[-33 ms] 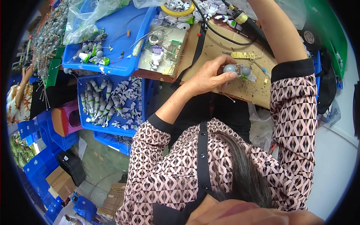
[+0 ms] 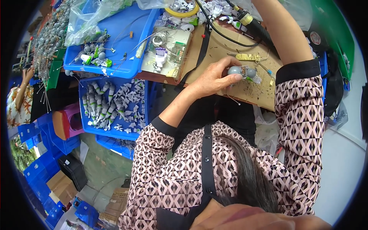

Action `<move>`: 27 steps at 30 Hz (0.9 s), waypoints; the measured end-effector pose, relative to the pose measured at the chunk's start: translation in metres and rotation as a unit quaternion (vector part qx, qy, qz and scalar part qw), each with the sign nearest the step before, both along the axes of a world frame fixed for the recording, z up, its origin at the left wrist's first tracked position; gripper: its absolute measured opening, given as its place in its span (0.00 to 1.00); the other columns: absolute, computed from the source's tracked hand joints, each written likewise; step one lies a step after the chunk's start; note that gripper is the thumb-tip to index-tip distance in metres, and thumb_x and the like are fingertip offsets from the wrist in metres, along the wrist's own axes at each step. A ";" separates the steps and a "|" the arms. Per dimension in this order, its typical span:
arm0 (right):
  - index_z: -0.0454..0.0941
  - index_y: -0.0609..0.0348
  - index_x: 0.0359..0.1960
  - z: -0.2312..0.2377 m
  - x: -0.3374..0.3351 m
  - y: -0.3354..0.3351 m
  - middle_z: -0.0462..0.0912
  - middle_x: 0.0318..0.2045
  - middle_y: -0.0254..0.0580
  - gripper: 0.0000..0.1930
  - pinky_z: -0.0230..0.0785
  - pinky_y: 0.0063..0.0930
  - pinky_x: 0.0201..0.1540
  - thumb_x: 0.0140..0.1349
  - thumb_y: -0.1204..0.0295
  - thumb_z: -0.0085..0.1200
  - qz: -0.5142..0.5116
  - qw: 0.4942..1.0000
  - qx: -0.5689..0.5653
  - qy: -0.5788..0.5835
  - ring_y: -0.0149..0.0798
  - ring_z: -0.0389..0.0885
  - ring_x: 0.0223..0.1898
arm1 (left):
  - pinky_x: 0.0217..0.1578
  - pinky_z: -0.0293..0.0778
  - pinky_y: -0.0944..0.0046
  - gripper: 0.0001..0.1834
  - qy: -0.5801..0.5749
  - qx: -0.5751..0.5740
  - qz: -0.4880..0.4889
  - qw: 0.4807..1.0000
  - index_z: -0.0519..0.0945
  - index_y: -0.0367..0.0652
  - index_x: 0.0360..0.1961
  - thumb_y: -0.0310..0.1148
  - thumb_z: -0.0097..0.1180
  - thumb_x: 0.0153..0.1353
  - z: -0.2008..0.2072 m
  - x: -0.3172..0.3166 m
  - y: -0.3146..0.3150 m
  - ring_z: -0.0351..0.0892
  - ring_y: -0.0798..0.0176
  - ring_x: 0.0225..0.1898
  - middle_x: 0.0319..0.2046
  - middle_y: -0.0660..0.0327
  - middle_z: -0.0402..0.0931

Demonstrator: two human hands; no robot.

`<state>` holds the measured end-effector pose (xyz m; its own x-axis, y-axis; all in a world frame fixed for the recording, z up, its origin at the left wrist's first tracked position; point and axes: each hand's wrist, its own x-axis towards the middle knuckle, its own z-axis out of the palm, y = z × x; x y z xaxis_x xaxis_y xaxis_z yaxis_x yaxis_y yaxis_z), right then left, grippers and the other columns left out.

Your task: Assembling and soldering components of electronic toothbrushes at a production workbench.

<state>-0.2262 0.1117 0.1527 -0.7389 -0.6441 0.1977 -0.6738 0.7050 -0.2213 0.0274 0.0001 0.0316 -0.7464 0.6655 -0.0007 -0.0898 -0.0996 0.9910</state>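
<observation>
My left hand [image 2: 211,78] is closed, thumb and fingers gripping a small device part with grey balls [image 2: 251,73] above the brown cardboard mat [image 2: 264,97]. A bit of exposed circuitry and a green-and-clear end show on that part, and a thin wire hangs below it. Only my right forearm [image 2: 281,34] shows. It reaches up past the top edge, so the right hand is out of the picture. Beyond the held part lies a yellow-wrapped piece [image 2: 247,57] with thin wires. Small dark bits, probably screws, are scattered over the mat.
A blue tray [image 2: 134,36] with ball-ended parts stands left, above another blue bin [image 2: 142,111] of white-grey pieces. A black cylindrical tool [image 2: 258,30] with a cable lies at the back, near a yellow tape roll [image 2: 182,13]. Another person's arm [image 2: 25,82] shows far left.
</observation>
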 end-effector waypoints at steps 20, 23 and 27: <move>0.74 0.57 0.29 -0.104 -0.025 0.028 0.83 0.30 0.43 0.07 0.70 0.38 0.35 0.59 0.67 0.50 -0.051 0.947 0.001 0.317 0.49 0.81 0.33 | 0.31 0.75 0.70 0.22 -0.163 0.148 -0.005 0.976 0.63 0.39 0.58 0.44 0.43 0.72 -0.009 -0.011 0.001 0.77 0.69 0.30 0.41 0.59 0.71; 0.73 0.60 0.31 -0.082 0.002 0.028 0.83 0.29 0.48 0.06 0.71 0.41 0.32 0.61 0.70 0.50 -0.147 0.948 -0.198 0.201 0.54 0.81 0.32 | 0.31 0.74 0.71 0.22 -0.154 0.114 -0.002 0.982 0.65 0.40 0.58 0.44 0.44 0.71 -0.010 -0.010 -0.002 0.77 0.70 0.31 0.41 0.60 0.71; 0.78 0.62 0.37 -0.027 0.119 0.051 0.79 0.23 0.39 0.06 0.69 0.26 0.30 0.64 0.72 0.54 -0.087 0.890 -0.425 -0.141 0.32 0.77 0.26 | 0.32 0.74 0.73 0.22 -0.159 0.103 0.027 0.982 0.66 0.42 0.58 0.44 0.47 0.70 -0.010 -0.006 -0.006 0.77 0.72 0.33 0.41 0.62 0.70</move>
<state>-0.1068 0.1631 0.1260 -0.9106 -0.2212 0.3492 -0.4033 0.2901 -0.8679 0.0211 -0.0058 0.0212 -0.7641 0.6357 -0.1096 -0.3808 -0.3073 0.8721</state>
